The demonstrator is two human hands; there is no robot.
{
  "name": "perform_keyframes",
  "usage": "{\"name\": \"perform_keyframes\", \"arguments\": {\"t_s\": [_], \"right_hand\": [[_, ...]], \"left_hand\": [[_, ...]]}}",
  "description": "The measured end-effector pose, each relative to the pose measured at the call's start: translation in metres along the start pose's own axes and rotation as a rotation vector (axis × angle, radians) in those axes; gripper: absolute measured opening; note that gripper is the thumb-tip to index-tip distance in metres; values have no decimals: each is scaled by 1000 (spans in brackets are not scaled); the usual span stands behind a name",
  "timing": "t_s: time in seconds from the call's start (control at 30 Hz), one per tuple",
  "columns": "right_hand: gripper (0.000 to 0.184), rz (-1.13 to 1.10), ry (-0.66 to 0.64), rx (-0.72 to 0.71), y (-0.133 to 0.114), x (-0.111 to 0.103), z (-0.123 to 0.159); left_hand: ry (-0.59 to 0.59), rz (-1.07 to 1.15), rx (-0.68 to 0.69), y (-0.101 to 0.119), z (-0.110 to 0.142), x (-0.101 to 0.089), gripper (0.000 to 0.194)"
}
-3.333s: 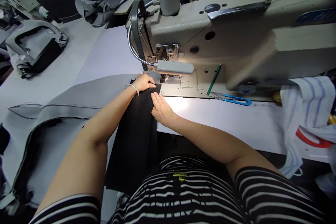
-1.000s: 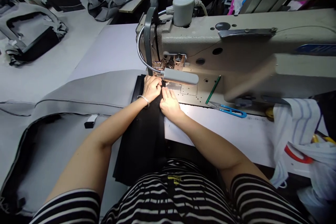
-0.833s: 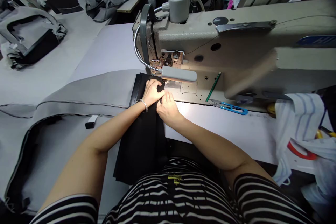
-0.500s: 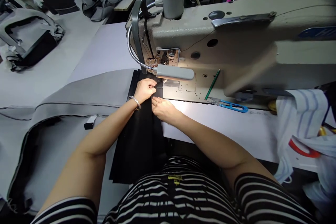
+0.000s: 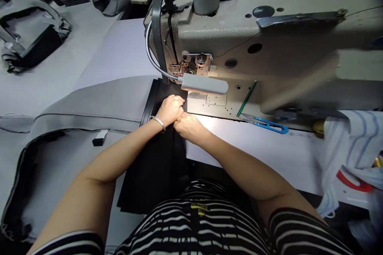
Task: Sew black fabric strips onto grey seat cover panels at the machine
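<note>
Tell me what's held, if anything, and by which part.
Left hand and right hand meet on long black fabric near its far end; whether they pinch it can't be told.

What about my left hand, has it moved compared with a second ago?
Yes. Your left hand has drawn back a little toward your body, away from the grey lamp on the sewing machine.

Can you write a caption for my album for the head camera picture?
Two hands on black cloth at a sewing machine.

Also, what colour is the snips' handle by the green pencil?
The snips' handle is bright blue; the head view shows it.
</note>
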State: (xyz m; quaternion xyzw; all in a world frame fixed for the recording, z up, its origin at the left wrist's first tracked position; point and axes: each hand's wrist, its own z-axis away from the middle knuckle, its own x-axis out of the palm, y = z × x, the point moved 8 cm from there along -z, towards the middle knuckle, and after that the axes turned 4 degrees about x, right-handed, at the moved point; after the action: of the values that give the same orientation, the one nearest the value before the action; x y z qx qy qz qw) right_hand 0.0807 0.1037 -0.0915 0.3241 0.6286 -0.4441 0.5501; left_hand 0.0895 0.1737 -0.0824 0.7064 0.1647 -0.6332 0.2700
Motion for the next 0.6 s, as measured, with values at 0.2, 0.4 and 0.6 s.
{"name": "perform_keyframes", "arguments": {"t_s": [0.2, 0.4, 0.6], "right_hand": [[29, -3, -11, -11, 0, -1, -1], [29, -45, -11, 28, 6, 2, -4], [26, -179, 91, 165, 30, 7, -10]], "left_hand": [[-43, -10, -37, 1, 1, 1, 28], [-58, -13, -52, 0, -6, 3, 28], [-43, -45, -86, -3, -21, 0, 25]]}}
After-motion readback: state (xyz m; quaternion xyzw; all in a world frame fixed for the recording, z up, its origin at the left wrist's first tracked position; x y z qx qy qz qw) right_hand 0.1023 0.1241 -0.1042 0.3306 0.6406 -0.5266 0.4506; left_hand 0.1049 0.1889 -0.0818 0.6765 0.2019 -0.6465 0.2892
